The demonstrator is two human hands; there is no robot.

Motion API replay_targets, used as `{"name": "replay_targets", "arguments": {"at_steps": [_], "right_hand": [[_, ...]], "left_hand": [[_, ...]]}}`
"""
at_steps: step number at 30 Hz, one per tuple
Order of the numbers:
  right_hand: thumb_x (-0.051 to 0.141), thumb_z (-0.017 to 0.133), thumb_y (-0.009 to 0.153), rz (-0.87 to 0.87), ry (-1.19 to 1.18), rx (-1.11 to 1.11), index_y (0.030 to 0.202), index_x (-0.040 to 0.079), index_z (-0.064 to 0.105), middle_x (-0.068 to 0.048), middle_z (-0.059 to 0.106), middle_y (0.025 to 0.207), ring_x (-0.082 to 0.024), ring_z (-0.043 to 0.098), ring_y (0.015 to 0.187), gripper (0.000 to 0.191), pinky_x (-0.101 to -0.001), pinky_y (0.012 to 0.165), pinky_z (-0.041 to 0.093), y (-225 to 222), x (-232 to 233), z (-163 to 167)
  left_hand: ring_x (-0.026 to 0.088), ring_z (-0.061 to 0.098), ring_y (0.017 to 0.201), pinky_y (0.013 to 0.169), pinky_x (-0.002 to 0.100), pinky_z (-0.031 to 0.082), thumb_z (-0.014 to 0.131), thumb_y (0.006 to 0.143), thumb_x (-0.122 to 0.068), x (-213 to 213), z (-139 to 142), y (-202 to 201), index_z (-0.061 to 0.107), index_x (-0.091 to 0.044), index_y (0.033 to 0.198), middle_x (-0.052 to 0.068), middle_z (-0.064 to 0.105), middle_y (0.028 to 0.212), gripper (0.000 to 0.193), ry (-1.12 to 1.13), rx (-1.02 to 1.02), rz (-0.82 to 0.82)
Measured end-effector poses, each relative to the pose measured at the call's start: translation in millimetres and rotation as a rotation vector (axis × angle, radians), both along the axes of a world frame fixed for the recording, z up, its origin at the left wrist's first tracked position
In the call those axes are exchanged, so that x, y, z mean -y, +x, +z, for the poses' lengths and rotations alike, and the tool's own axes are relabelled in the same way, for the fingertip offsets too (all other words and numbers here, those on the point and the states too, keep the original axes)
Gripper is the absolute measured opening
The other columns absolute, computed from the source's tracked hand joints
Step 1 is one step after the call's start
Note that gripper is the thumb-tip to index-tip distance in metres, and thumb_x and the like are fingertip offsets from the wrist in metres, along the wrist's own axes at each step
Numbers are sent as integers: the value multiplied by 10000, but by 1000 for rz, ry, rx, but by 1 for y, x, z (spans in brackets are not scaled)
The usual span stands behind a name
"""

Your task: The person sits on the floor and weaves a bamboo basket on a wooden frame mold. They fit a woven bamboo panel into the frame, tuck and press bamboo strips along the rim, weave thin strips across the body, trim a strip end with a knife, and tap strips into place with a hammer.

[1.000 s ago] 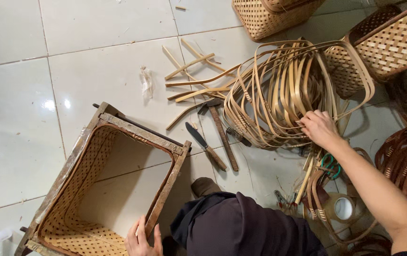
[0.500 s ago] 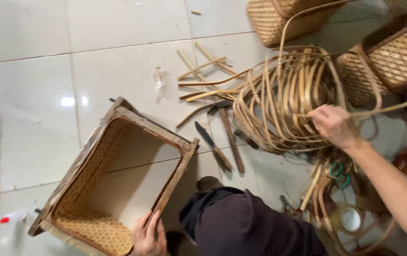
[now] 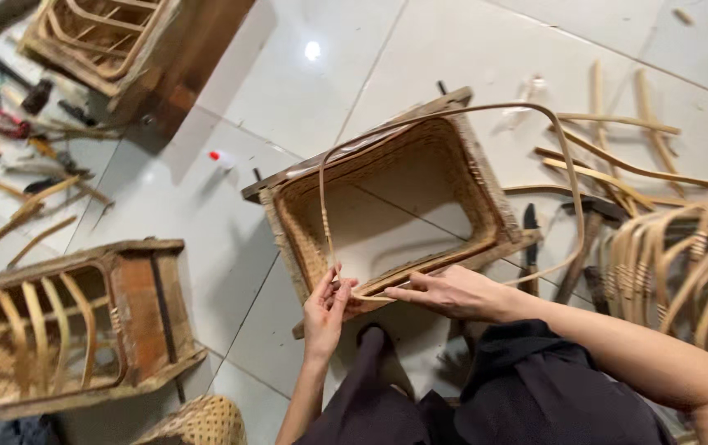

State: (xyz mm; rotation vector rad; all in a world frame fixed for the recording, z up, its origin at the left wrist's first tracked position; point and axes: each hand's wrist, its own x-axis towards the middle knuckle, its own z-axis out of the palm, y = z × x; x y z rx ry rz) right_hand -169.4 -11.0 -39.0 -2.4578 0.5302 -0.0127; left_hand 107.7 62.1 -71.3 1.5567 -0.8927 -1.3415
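Note:
A rectangular woven basket in a wooden frame (image 3: 420, 124) lies on its side on the white tile floor, its opening facing me. A long thin rattan strip (image 3: 486, 108) arcs over the basket from right to left and down to its near rim. My left hand (image 3: 327, 309) pinches the strip's end at the near rim. My right hand (image 3: 451, 292) holds the same strip just to the right, fingers pressing it flat along the rim.
A coil of rattan strips (image 3: 684, 264) lies at the right, loose strips (image 3: 618, 156) behind it. A hammer (image 3: 586, 235) and a dark tool (image 3: 529, 239) rest by the basket. Two wooden frames (image 3: 65, 321) (image 3: 115, 41) and scattered tools (image 3: 16, 124) sit at the left.
My view swung left. My right hand left the rattan coil, bringing one strip over the basket. My left hand shifted from the basket's corner to the strip's end at the rim.

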Motion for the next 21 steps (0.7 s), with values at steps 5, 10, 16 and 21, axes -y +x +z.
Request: {"name": "replay_targets", "arguments": {"at_steps": [5,10,16,21], "right_hand": [[94,580,880,68,-2,-97,1592,192,323,-156,588,1059,-302,670,645,763,-441,541,543,45,13,-35],[90,559,918,61,43,-101,1559,207,403,-150,604,1008,-313,681,651,670,-448,554,561,58,18,-50],[92,546,921,82,94,-89,1492,227,511,-147,631,981,-316,693,656,588,-455,555,559,65,29,-45],[29,514,885,160,96,-168,1494,300,528,-166,618,1030,-305,695,765,667,-459,539,574,77,48,-42]], "left_hand": [[263,688,1038,908,372,560,678,959,-126,-12,4,28,702,-63,1242,109,701,1193,291,-395,889,-52],[323,606,1282,1093,461,488,709,942,-129,-7,-12,43,708,-72,1184,85,701,1232,249,-676,993,-352],[282,629,1247,1132,502,475,727,934,-165,-12,-31,49,720,-91,1112,33,700,1125,193,-675,976,-379],[256,628,1205,1158,497,457,715,951,-195,-15,-36,52,714,-96,1078,36,683,1094,161,-650,1011,-386]]}}
